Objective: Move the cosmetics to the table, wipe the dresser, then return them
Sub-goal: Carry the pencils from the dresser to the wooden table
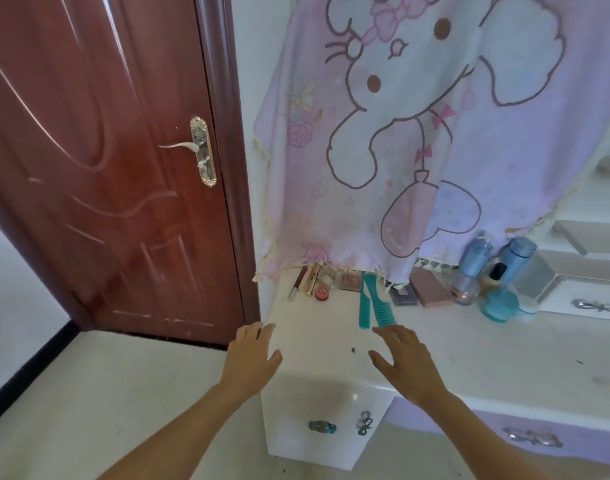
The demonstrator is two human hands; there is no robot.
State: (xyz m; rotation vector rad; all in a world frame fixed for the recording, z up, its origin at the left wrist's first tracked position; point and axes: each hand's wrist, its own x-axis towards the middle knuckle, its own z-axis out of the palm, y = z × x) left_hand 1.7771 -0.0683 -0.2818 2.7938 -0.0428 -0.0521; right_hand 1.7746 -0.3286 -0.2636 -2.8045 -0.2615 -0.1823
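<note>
The white dresser top carries cosmetics along its back edge. At the left lie slim tubes, a small red jar and a pink compact. Two teal combs lie in front of them. Further right are a dark palette, a pink palette, blue bottles and a teal jar. My left hand hovers open over the dresser's left edge. My right hand is open just below the combs, holding nothing.
A pink cartoon cloth hangs over the mirror down to the cosmetics. A brown door stands at the left. White drawers with metal handles sit at the right. Below are cabinet fronts with handles.
</note>
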